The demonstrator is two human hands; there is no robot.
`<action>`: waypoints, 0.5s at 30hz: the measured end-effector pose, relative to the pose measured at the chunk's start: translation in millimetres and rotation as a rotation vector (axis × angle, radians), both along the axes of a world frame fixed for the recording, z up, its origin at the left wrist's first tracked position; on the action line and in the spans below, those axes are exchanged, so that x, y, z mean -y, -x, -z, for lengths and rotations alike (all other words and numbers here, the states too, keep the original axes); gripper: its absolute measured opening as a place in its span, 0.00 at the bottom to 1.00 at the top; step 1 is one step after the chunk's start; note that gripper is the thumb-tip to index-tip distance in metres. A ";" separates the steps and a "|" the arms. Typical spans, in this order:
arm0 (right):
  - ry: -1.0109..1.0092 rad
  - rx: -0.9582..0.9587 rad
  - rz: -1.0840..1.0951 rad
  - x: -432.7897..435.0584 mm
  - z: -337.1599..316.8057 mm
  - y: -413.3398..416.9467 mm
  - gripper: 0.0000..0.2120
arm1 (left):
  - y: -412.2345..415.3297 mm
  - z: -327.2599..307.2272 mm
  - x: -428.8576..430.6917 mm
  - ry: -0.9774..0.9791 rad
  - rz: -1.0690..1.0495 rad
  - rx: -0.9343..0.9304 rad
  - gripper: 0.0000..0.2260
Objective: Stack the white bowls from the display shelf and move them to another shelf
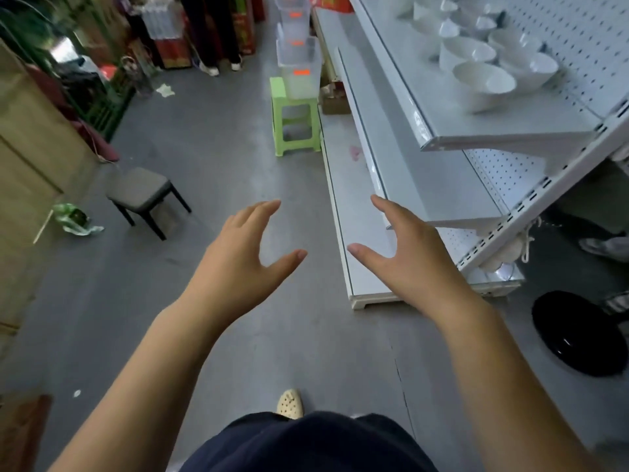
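Observation:
Several white bowls sit on the top white shelf at the upper right, in front of a pegboard back. Below it are a middle shelf and a bottom shelf, both bare. My left hand is held out over the grey floor, fingers spread, holding nothing. My right hand is also open and empty, hovering in front of the bottom and middle shelves' near end. Both hands are well below and to the left of the bowls.
A green plastic stool with clear plastic bins stands at the shelf's far end. A small dark stool sits at the left. A black round plate lies on the floor at right. Another person's legs stand far off.

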State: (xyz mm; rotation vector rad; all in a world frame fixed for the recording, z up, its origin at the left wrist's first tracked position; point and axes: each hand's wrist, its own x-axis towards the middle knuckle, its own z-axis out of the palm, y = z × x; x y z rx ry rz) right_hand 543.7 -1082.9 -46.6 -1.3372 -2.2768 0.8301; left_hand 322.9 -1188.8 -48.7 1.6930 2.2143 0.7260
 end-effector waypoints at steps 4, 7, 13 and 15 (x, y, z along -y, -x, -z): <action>-0.007 -0.022 0.023 -41.0 -5.7 38.3 0.36 | 44.5 -14.1 -51.6 -0.027 0.029 -0.030 0.36; -0.020 -0.016 0.043 -76.7 -9.4 56.1 0.36 | 64.7 -21.4 -92.2 -0.041 0.053 -0.030 0.36; -0.045 -0.027 0.073 -162.7 -13.0 82.7 0.36 | 96.0 -22.9 -185.3 -0.042 0.087 -0.033 0.38; -0.043 -0.046 0.076 -194.6 -14.6 92.8 0.36 | 102.9 -23.5 -219.5 -0.052 0.093 -0.030 0.38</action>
